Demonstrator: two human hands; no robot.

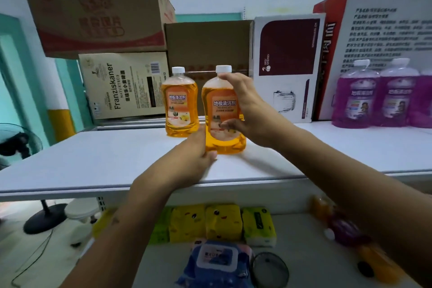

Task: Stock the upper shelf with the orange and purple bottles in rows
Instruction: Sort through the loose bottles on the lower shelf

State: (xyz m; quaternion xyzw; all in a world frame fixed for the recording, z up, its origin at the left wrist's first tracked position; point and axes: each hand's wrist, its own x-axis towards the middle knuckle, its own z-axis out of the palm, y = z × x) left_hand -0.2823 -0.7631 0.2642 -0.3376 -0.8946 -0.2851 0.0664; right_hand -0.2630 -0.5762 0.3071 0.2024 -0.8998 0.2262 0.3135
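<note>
Two orange bottles with white caps stand upright on the white upper shelf (98, 159). The nearer orange bottle (221, 112) is held from both sides: my right hand (245, 110) wraps its right side and neck, and my left hand (198, 156) touches its lower left edge. The second orange bottle (180, 105) stands just behind and to the left, apart from my hands. Three purple bottles (378, 98) stand in a row at the shelf's far right, the rightmost cut off by the frame edge.
Cardboard boxes (121, 84) line the back of the shelf, with a white and maroon box (287, 63) right of centre. The lower shelf holds yellow tissue packs (222, 222), a blue wipes pack (217, 262), and lying orange and purple bottles (346, 231). A fan stands at left.
</note>
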